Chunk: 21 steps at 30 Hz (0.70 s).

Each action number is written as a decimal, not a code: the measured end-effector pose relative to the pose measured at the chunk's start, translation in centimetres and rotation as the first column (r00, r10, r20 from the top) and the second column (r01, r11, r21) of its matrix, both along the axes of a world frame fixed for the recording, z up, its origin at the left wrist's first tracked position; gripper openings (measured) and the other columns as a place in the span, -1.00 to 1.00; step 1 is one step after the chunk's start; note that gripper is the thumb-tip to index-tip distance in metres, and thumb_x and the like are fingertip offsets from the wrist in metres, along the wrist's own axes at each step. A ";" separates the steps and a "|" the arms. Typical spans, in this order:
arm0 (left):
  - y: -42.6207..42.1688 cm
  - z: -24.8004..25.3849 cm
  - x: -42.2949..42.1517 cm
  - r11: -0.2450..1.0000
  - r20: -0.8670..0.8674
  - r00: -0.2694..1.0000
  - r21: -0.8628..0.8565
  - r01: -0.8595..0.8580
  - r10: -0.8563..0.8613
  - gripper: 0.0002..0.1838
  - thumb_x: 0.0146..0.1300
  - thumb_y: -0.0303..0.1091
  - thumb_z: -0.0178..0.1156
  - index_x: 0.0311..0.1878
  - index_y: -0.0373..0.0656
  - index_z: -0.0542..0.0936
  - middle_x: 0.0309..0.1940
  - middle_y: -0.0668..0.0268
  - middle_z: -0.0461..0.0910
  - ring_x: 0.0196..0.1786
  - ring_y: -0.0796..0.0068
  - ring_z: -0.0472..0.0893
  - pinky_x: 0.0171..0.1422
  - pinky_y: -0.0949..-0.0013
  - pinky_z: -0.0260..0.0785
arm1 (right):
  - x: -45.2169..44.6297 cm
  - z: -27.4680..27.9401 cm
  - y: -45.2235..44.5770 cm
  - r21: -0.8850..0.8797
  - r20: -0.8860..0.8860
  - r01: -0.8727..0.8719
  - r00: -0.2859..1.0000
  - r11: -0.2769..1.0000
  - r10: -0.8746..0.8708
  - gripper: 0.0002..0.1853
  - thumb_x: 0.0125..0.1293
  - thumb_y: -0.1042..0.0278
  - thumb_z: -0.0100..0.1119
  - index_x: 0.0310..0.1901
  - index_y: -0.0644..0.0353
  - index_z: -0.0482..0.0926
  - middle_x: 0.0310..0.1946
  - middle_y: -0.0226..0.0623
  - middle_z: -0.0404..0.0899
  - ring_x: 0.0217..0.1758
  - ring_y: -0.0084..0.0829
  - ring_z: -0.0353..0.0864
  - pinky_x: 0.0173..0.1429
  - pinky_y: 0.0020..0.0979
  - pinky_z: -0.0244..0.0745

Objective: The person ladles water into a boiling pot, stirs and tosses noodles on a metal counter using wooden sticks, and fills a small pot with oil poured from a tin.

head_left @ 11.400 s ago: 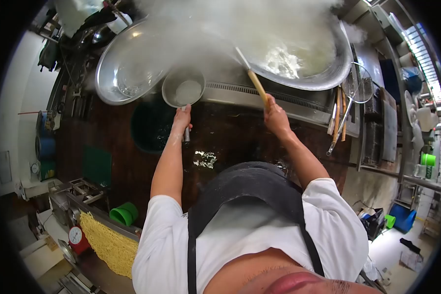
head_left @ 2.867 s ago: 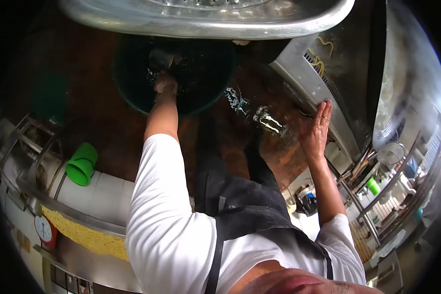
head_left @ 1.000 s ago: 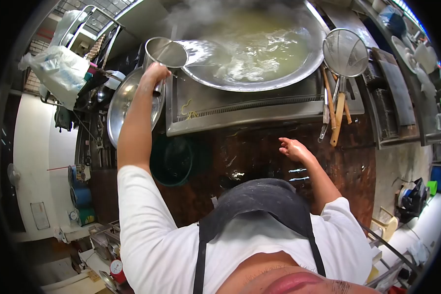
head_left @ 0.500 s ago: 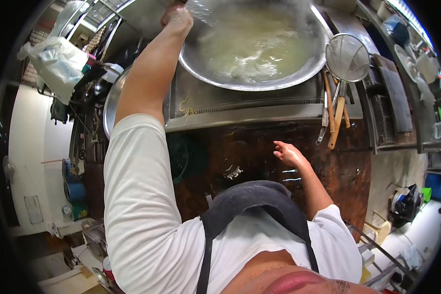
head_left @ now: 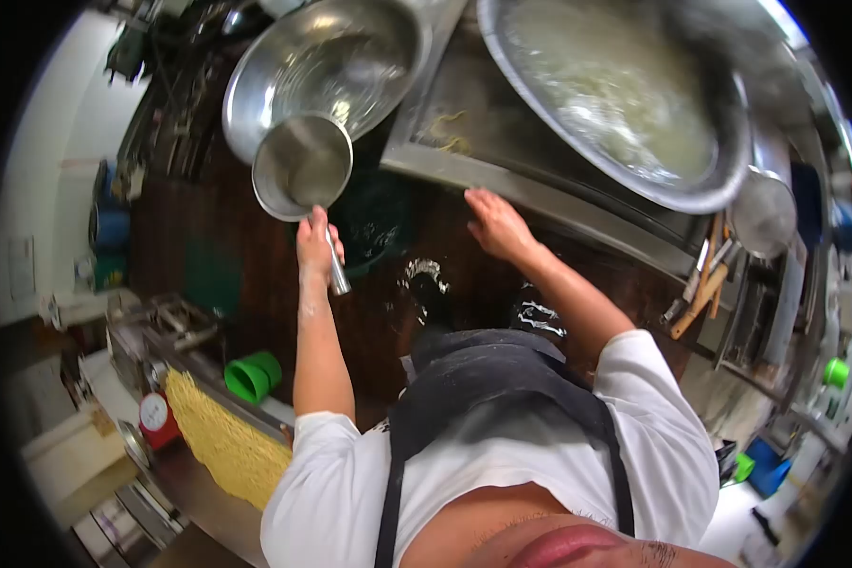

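My left hand (head_left: 314,244) is closed around the handle of a metal dipper (head_left: 298,168). The dipper's round cup is seen from above, in front of the near rim of a wide steel basin (head_left: 248,95); whether they touch I cannot tell. Water with ripples shows inside the basin. My right hand (head_left: 502,225) holds nothing, its fingers stretched out near the front edge of the steel stove top (head_left: 530,189). A large pot (head_left: 625,186) of bubbling, cloudy water stands on the stove to the right.
A mesh strainer (head_left: 765,213) and several wooden-handled tools (head_left: 705,284) hang at the stove's right end. Yellow noodle strands (head_left: 452,142) lie on the stove top. Behind on the left are a heap of yellow noodles (head_left: 222,440), a green cup (head_left: 252,377) and a red scale (head_left: 157,421). The floor is wet.
My left hand has come back from over the pot to the left, near the basin, with the dipper now in full view. My view has turned left, and my right hand is nearer the stove edge.
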State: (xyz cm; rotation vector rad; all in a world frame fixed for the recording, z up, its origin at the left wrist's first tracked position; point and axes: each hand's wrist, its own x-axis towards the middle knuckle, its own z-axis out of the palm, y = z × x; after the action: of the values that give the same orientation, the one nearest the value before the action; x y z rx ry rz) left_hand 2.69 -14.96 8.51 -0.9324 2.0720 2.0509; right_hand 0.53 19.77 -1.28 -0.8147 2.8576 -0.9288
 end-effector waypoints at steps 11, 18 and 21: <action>-21.0 -40.3 -1.6 0.707 0.826 0.538 -0.277 0.651 -0.172 -0.53 0.26 -0.40 0.03 0.21 -0.41 0.41 0.03 -0.20 0.62 0.07 -0.15 0.65 0.07 0.02 0.57 | -12.9 -8.1 -9.0 0.569 -0.010 -0.339 0.908 0.749 0.419 -0.36 0.35 0.41 -0.14 0.49 0.14 0.18 0.57 -0.25 0.06 0.65 -0.28 -0.02 0.68 -0.13 -0.14; -19.7 -47.8 -9.9 0.727 0.913 0.409 -0.278 0.628 -0.004 -0.49 0.46 -0.17 -0.07 0.38 -0.18 0.35 0.37 -0.04 0.40 0.30 0.01 0.53 0.34 0.02 0.42 | -13.6 -9.6 -9.2 0.485 0.005 -0.324 0.930 0.812 0.368 -0.37 0.14 0.44 0.18 0.33 0.11 0.45 0.46 -0.21 0.31 0.55 -0.22 0.23 0.62 -0.10 0.01; -18.2 -51.4 -11.4 0.694 0.944 0.329 -0.235 0.680 -0.003 -0.48 0.45 -0.10 -0.05 0.38 -0.13 0.37 0.38 -0.01 0.38 0.29 -0.02 0.54 0.34 -0.01 0.40 | -13.7 -10.1 -9.1 0.476 -0.010 -0.317 0.931 0.820 0.365 -0.39 0.14 0.45 0.18 0.31 0.10 0.47 0.45 -0.22 0.33 0.55 -0.22 0.24 0.62 -0.11 0.03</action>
State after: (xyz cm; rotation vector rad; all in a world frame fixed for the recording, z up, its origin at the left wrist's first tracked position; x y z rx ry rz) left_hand -8.74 -33.13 -42.88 -1.0997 1.9028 0.2879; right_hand -13.13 10.70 -11.39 -1.2692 2.6859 -0.1423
